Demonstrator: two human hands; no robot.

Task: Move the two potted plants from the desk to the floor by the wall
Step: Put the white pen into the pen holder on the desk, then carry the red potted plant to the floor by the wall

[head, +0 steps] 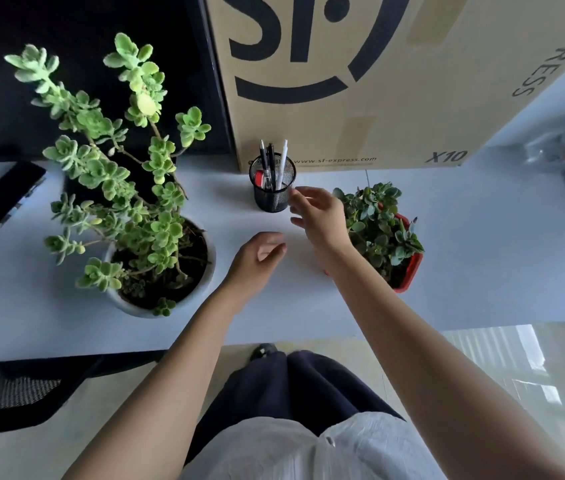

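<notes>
A tall light-green plant in a round white pot (201, 271) stands on the white desk (274, 313) at the left. At the right, a low dark-green plant sits in a red pot (409, 268). My left hand (257, 258) hovers over the desk between the two pots, fingers loosely curled, holding nothing. My right hand (319, 216) is raised just left of the red pot's leaves, fingers spread and empty, close to the pen holder. My right forearm covers part of the red pot.
A black mesh pen holder (271, 188) with pens stands behind my hands. A large cardboard box (378, 81) rises at the back. A black phone (5, 194) lies far left. A black mesh chair (7, 389) is at lower left, glossy floor (499, 358) at right.
</notes>
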